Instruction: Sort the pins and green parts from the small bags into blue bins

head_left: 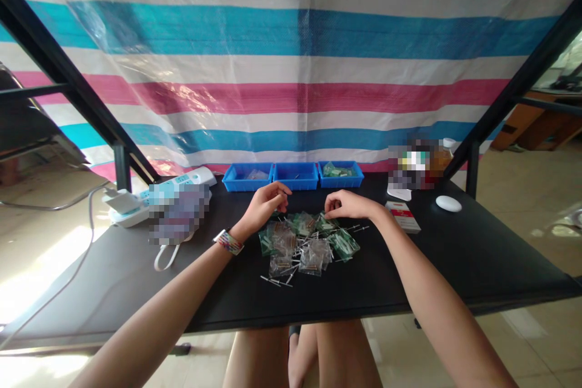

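Note:
A heap of small clear plastic bags point(314, 254), greenish packets point(344, 244) and loose silvery blind rivets point(276, 280) lies on the black table. My left hand point(267, 205) hovers at the heap's back left edge, its fingers loosely bent and apart, with nothing visible in them. At the back right of the heap, my right hand point(344, 204) is closed, fingers curled down with the tips at a greenish packet point(324, 224); the fingertips are partly hidden. Behind the hands stand three blue bins: the left bin point(248, 185) holds clear bags, the middle bin point(295, 184) a small dark piece, the right bin point(341, 182) greenish packets.
On the left lie a white power strip point(182, 180) with a plugged adapter point(122, 200) and a blurred item with a white strap point(166, 257). To the right are a red-and-white box point(402, 217), a white oval object point(448, 204) and a bottle point(445, 154). A striped sheet point(291, 66) hangs behind.

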`<action>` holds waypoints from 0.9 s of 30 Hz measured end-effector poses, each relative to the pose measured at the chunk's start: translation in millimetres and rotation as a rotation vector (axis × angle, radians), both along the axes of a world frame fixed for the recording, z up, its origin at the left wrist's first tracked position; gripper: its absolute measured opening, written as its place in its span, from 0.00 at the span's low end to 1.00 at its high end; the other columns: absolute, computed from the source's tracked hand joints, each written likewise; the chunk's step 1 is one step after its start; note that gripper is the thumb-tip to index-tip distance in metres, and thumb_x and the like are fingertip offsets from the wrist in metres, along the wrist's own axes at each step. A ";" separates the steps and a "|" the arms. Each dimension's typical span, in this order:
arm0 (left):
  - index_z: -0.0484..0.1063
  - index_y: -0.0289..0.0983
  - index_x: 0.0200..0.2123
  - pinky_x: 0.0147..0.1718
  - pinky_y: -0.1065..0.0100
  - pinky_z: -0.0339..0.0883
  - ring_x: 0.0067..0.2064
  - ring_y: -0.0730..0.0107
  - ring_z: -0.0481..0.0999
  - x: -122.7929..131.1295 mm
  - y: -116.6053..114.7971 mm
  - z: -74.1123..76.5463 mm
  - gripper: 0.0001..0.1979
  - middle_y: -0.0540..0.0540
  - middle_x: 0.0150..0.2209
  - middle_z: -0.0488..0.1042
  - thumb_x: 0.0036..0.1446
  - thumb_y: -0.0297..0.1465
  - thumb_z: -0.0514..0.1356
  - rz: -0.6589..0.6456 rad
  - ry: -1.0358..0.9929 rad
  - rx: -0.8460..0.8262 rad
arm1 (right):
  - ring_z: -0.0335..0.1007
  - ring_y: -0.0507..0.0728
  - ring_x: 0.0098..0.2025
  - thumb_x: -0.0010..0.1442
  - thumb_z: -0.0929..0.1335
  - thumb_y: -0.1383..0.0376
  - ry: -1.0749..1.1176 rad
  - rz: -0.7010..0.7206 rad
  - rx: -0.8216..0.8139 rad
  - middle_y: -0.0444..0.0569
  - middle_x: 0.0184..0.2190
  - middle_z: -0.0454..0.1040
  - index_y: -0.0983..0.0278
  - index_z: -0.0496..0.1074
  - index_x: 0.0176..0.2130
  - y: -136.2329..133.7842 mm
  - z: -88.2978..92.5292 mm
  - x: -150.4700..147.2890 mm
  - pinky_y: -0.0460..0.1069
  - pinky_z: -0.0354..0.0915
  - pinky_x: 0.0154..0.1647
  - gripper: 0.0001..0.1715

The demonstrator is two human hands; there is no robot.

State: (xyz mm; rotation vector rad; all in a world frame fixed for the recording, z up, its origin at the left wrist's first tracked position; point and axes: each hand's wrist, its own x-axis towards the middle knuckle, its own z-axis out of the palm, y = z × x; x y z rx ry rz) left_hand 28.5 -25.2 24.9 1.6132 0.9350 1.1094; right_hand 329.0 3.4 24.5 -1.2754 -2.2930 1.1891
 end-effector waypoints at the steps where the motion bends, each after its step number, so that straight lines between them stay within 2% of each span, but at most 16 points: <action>1: 0.75 0.34 0.40 0.29 0.70 0.70 0.26 0.71 0.76 0.3 -0.6 0.4 0.11 0.51 0.27 0.75 0.56 0.35 0.63 0.000 0.002 0.000 | 0.69 0.55 0.32 0.46 0.81 0.48 -0.018 -0.015 0.000 0.45 0.29 0.77 0.64 0.78 0.35 0.0 0.2 0.9 0.48 0.61 0.32 0.25; 4: 0.75 0.34 0.39 0.28 0.70 0.69 0.26 0.72 0.75 0.6 -2.1 2.0 0.10 0.51 0.27 0.74 0.55 0.34 0.63 0.011 0.014 0.005 | 0.68 0.54 0.31 0.42 0.82 0.48 -0.116 -0.035 0.033 0.45 0.29 0.76 0.63 0.78 0.33 0.1 0.4 3.6 0.48 0.60 0.31 0.27; 8: 0.76 0.34 0.39 0.28 0.70 0.69 0.26 0.72 0.75 0.3 -1.5 1.3 0.10 0.51 0.27 0.75 0.55 0.33 0.62 0.016 0.027 0.012 | 0.66 0.54 0.30 0.49 0.79 0.48 -0.189 -0.023 0.048 0.45 0.26 0.75 0.63 0.77 0.29 2.3 -1.9 5.9 0.49 0.57 0.30 0.22; 12: 0.75 0.34 0.39 0.28 0.70 0.69 0.26 0.72 0.75 0.1 0.0 -2.3 0.10 0.51 0.27 0.75 0.54 0.31 0.60 0.004 0.036 0.023 | 0.65 0.54 0.30 0.54 0.76 0.51 -0.136 -0.044 0.075 0.44 0.25 0.74 0.64 0.75 0.28 4.4 -6.5 5.2 0.49 0.57 0.31 0.19; 15: 0.75 0.35 0.39 0.28 0.71 0.69 0.26 0.72 0.75 0.7 -0.4 -4.3 0.10 0.50 0.28 0.75 0.55 0.31 0.60 -0.015 0.048 0.027 | 0.67 0.54 0.31 0.53 0.77 0.53 -0.083 -0.148 0.153 0.44 0.27 0.75 0.63 0.74 0.31 3.5 -10.2 2.9 0.48 0.59 0.32 0.18; 19: 0.76 0.35 0.40 0.27 0.71 0.68 0.26 0.72 0.75 1.9 -0.9 -6.5 0.09 0.50 0.28 0.75 0.55 0.31 0.60 -0.022 0.061 0.038 | 0.68 0.54 0.30 0.52 0.78 0.48 -0.090 -0.274 0.206 0.43 0.29 0.75 0.62 0.74 0.39 0.8 -14.8 0.1 0.48 0.60 0.32 0.25; 22: 0.76 0.36 0.39 0.27 0.71 0.68 0.26 0.72 0.75 2.6 -0.5 -7.8 0.09 0.50 0.28 0.75 0.55 0.31 0.60 -0.021 0.070 0.043 | 0.69 0.54 0.32 0.49 0.80 0.50 -0.108 -0.262 0.231 0.44 0.31 0.75 0.62 0.75 0.41 1.6 -18.8 -0.7 0.48 0.61 0.33 0.26; 27: 0.76 0.36 0.39 0.28 0.71 0.69 0.26 0.71 0.76 2.8 0.3 -7.9 0.09 0.50 0.29 0.76 0.55 0.31 0.60 -0.021 0.088 0.065 | 0.71 0.55 0.37 0.47 0.81 0.59 -0.039 -0.205 0.294 0.47 0.37 0.76 0.63 0.77 0.36 6.3 -23.0 -1.0 0.50 0.65 0.40 0.18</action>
